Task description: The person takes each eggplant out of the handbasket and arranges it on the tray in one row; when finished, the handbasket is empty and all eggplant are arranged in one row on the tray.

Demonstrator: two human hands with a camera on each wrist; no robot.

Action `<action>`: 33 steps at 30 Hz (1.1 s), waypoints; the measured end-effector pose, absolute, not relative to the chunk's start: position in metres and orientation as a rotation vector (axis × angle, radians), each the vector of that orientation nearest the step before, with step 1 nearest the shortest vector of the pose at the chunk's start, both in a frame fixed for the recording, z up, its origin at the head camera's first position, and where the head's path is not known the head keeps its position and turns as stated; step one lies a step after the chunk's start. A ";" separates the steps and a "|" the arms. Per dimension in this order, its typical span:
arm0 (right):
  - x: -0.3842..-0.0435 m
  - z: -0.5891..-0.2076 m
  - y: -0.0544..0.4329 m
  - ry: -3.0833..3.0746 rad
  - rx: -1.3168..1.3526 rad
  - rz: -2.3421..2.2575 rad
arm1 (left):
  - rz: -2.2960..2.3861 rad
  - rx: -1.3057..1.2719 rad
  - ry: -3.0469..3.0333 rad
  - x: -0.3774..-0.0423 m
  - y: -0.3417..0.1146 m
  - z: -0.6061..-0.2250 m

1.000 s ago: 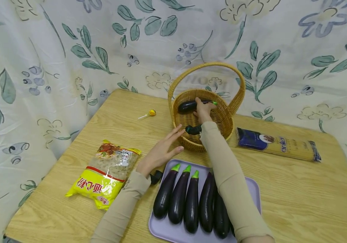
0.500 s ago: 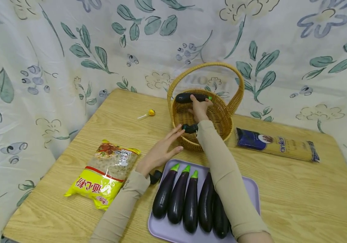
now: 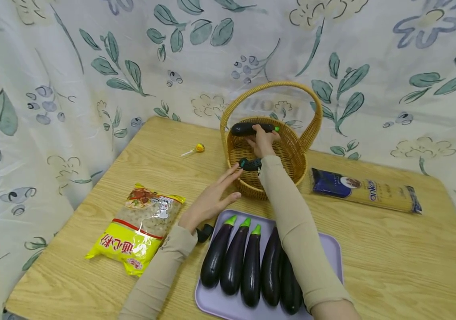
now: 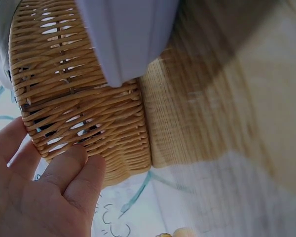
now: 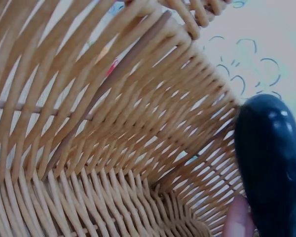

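A dark purple eggplant (image 3: 243,129) lies crosswise at the back rim of the wicker basket (image 3: 299,158), its green stem end to the right. My right hand (image 3: 264,141) reaches into the basket and grips it round the middle. In the right wrist view the eggplant (image 5: 269,158) stands out above the woven wall, with a fingertip (image 5: 238,219) against it. My left hand (image 3: 211,200) is at the basket's near left side, fingers extended. In the left wrist view those fingers (image 4: 79,175) touch the outer weave.
A lilac tray (image 3: 333,260) with several eggplants (image 3: 251,271) stands in front of the basket, partly under my right forearm. A pasta bag (image 3: 140,226) lies left, a lollipop (image 3: 199,148) behind it, a spaghetti pack (image 3: 365,191) right. A patterned curtain (image 3: 212,58) hangs behind the table.
My right hand has lifted the eggplant from lower inside the basket up to its back rim. Over the last half second it has hardly moved. The left hand stays in place.
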State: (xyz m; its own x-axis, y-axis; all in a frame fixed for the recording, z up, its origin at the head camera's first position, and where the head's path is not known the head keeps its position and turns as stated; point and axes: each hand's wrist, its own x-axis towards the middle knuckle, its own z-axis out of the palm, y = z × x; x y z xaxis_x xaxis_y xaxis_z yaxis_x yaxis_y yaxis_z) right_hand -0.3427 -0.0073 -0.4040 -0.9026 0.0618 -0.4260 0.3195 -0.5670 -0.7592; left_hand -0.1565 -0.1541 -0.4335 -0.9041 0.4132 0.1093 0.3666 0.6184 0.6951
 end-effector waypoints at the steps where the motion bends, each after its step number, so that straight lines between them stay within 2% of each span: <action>1: -0.342 -0.402 -0.006 1.375 0.638 -2.572 | 1.167 0.670 2.773 -0.157 -0.154 -0.432; 16: -0.329 -0.381 0.007 1.380 0.634 -2.552 | 1.155 0.661 2.800 -0.156 -0.158 -0.427; 24: -0.322 -0.387 0.014 1.516 0.603 -2.354 | 1.161 0.684 2.797 -0.157 -0.150 -0.431; 33: -0.325 -0.401 0.000 1.653 0.511 -2.179 | 1.180 0.712 2.786 -0.156 -0.153 -0.430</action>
